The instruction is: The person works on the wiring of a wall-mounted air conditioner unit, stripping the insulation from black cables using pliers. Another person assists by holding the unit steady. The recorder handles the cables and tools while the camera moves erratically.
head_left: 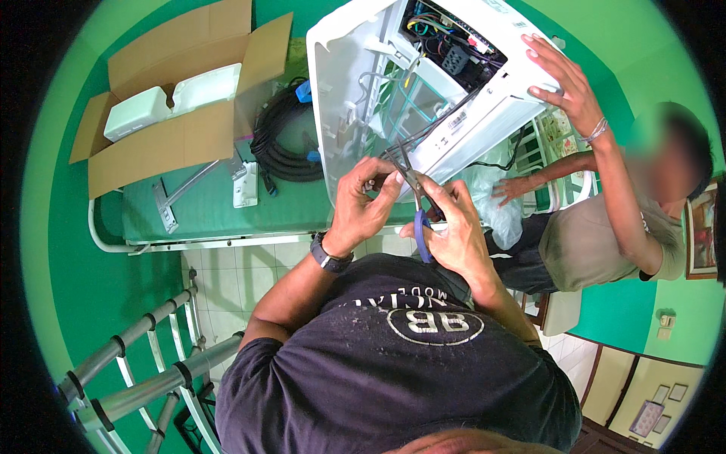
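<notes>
My left hand (pixel 364 203) pinches the end of a dark cable (pixel 412 139) that runs from the white appliance housing (pixel 333 91), just beside the scissor blades. My right hand (pixel 454 231) grips blue-handled scissors (pixel 422 234), blades angled up toward my left fingertips at the cable. Whether the blades touch it I cannot tell. The housing is tilted above my hands, its open compartment (pixel 452 53) showing coloured wires and electronics. A co-worker's hand (pixel 566 87) rests on the housing's right side; their other hand (pixel 514 189) is by a clear plastic bag (pixel 491 216).
An open cardboard box (pixel 159 180) with white parts, metal brackets (pixel 170 208) and a coiled black hose (pixel 265 136) lie on the green bed (pixel 295 221). A telescopic ladder (pixel 162 318) stands lower left. The co-worker (pixel 597 250) leans in from the right.
</notes>
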A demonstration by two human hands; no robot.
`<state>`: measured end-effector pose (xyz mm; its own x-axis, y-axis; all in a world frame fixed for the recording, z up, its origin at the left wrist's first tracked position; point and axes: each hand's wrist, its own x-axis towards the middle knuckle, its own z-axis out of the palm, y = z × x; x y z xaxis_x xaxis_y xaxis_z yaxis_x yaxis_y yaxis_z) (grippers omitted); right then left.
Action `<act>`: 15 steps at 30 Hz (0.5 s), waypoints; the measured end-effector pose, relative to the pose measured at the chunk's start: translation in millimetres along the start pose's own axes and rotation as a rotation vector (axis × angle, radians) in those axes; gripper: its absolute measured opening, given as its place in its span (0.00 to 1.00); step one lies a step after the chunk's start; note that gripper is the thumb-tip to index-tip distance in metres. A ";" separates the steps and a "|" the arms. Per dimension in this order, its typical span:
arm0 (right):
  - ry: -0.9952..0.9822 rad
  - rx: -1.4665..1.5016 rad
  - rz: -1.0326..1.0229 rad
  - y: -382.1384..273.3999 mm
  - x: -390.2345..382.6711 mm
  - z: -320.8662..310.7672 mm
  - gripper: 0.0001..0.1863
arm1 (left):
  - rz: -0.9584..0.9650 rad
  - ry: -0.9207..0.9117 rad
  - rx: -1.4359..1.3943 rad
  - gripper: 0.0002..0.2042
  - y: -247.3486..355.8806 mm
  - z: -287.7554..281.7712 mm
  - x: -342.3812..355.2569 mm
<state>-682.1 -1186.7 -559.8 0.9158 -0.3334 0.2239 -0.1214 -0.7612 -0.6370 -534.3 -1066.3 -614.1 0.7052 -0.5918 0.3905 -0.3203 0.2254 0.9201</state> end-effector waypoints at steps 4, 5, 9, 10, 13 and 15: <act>-0.051 0.043 0.056 -10.8 1.4 -7.9 0.44 | 0.002 -0.009 -0.017 0.04 1.3 0.9 -1.6; -0.060 0.034 0.060 -9.6 0.7 -7.8 0.44 | 0.005 -0.006 -0.008 0.04 0.7 1.5 -2.7; -0.060 0.023 0.035 -5.9 1.3 -9.2 0.43 | 0.064 0.027 0.036 0.03 -2.4 3.9 -1.7; -0.054 0.027 0.021 -5.9 1.2 -9.5 0.43 | 0.087 0.040 0.049 0.03 -2.6 4.7 -1.5; -0.032 -0.046 -0.046 -3.7 1.7 -9.6 0.43 | 0.093 0.041 0.076 0.03 3.3 5.4 -1.3; -0.050 -0.045 -0.038 -4.4 1.8 -12.2 0.42 | 0.104 0.042 0.088 0.03 4.6 5.6 -1.0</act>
<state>-684.5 -1190.8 -547.6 0.9378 -0.2770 0.2095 -0.1026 -0.7973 -0.5947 -540.0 -1069.0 -610.4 0.6903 -0.5358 0.4862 -0.4458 0.2143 0.8691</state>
